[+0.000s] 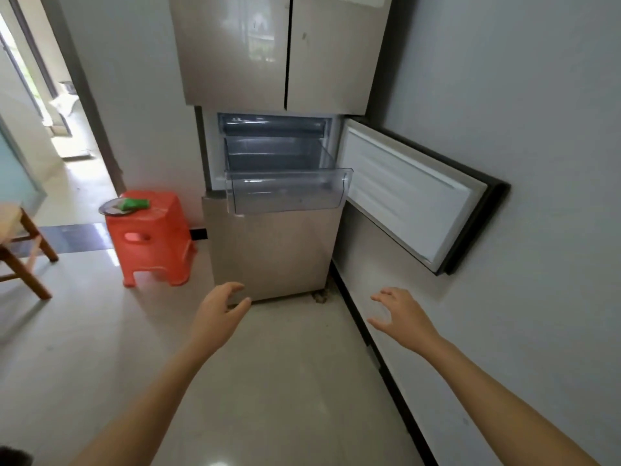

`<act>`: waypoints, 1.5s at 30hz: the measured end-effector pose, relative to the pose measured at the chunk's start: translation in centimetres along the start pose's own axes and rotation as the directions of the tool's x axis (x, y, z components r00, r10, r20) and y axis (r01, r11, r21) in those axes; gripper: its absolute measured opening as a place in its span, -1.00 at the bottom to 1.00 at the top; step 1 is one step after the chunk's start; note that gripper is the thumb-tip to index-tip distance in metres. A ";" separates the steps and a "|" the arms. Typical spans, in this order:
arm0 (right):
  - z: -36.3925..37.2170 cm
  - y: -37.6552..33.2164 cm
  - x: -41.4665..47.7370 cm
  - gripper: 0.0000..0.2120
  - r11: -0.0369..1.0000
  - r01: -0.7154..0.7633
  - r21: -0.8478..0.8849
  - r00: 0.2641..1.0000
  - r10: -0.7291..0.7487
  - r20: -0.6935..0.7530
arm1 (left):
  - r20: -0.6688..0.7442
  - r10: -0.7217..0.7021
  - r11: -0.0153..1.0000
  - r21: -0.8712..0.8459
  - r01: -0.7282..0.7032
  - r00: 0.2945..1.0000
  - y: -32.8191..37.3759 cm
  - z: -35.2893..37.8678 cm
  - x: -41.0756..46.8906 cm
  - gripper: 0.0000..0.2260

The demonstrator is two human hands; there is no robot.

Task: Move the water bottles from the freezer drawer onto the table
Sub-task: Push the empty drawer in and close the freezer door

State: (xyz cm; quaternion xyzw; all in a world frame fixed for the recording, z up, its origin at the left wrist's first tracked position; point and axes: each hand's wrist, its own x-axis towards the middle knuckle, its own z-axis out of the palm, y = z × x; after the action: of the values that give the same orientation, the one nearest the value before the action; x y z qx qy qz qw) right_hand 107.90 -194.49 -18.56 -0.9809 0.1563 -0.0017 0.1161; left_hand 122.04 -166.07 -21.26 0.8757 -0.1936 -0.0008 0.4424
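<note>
The beige fridge (272,253) stands against the wall with its freezer door (410,193) swung open to the right. A clear plastic freezer drawer (287,191) is pulled out and I see no bottles in it. My left hand (218,314) and my right hand (401,314) reach forward below the drawer, fingers spread and relaxed, holding nothing. No water bottle is in view.
An orange plastic stool (151,240) stands left of the fridge with a plate (112,208) and a green item (136,204) on it. A wooden chair or table leg (30,253) shows at the left edge. A doorway (60,105) opens at the back left. The white wall (504,95) runs along the right.
</note>
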 end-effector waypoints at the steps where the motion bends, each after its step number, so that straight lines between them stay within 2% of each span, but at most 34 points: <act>1: 0.1 0.9 1.7 -0.51 1.000 0.005 0.006 1.000 -0.005 0.001 | -0.007 -0.009 1.000 0.010 0.009 1.000 -0.1 0.8 1.3 -0.73; 8: -1.1 5.3 14.9 -0.50 0.994 0.099 0.039 0.995 -0.099 -0.015 | -0.098 -0.017 0.998 0.066 0.023 0.995 1.3 4.9 11.6 -0.73; 11: -2.0 7.2 21.6 -0.49 0.984 0.139 0.111 0.990 -0.135 -0.043 | -0.157 -0.044 0.994 0.090 0.059 0.987 2.3 7.1 16.5 -0.73; 17: -1.4 9.1 30.5 -0.46 0.965 0.238 0.108 0.971 -0.240 0.003 | -0.196 -0.102 0.982 0.137 0.130 0.975 2.8 10.9 20.8 -0.71; 19: -0.5 9.1 32.7 -0.44 0.961 0.242 0.136 0.967 -0.250 0.045 | -0.187 -0.139 0.970 0.174 0.172 0.973 2.0 12.0 21.4 -0.67; 22: 0.5 8.4 35.1 -0.40 0.956 0.259 0.140 0.959 -0.272 0.081 | -0.156 -0.148 0.945 0.270 0.186 0.977 0.8 12.7 22.6 -0.49; 25: 1.2 7.4 38.2 -0.39 0.952 0.282 0.119 0.955 -0.291 0.064 | -0.171 -0.119 0.918 0.357 0.174 0.978 -0.5 12.8 25.1 -0.47; 29: 1.6 5.9 43.3 -0.38 0.949 0.314 0.034 0.949 -0.314 0.015 | -0.182 -0.059 0.873 0.467 0.139 0.982 -2.8 12.7 30.2 -0.39; 32: 2.1 5.5 47.0 -0.36 0.934 0.336 -0.117 0.937 -0.345 -0.062 | -0.156 -0.011 0.835 0.542 0.095 0.988 -4.0 12.6 34.9 -0.41; 34: 2.8 5.5 50.1 -0.25 0.896 0.361 -0.257 0.901 -0.407 -0.151 | -0.171 0.048 0.807 0.587 0.063 0.984 -5.0 12.5 38.6 -0.42; 35: 3.3 6.1 50.3 -0.19 0.881 0.361 -0.307 0.897 -0.418 -0.143 | -0.184 0.077 0.796 0.603 0.050 0.980 -5.0 12.7 38.9 -0.41; 38: 5.4 7.1 53.2 -0.08 0.865 0.333 -0.375 0.884 -0.425 -0.194 | -0.145 0.115 0.748 0.663 0.011 0.983 -7.6 13.1 42.3 -0.15; 40: 6.9 7.3 54.3 -0.11 0.861 0.317 -0.397 0.843 -0.448 -0.297 | -0.118 0.154 0.715 0.699 -0.028 0.981 -9.9 13.5 43.8 -0.10; 42: 8.2 7.8 54.9 -0.19 0.848 0.304 -0.434 0.782 -0.482 -0.394 | -0.112 0.234 0.662 0.745 -0.074 0.966 -11.6 14.1 44.4 -0.21; 45: 9.6 8.5 55.8 -0.36 0.834 0.314 -0.454 0.729 -0.518 -0.448 | -0.167 0.304 0.659 0.748 -0.080 0.938 -12.9 15.1 44.7 -0.30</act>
State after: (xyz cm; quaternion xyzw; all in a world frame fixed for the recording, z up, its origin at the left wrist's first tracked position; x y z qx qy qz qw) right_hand 158.80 -217.27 -31.68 -0.9510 -0.0470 -0.2843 -0.1124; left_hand 165.18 -186.06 -32.85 0.9440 -0.2059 0.2465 0.0760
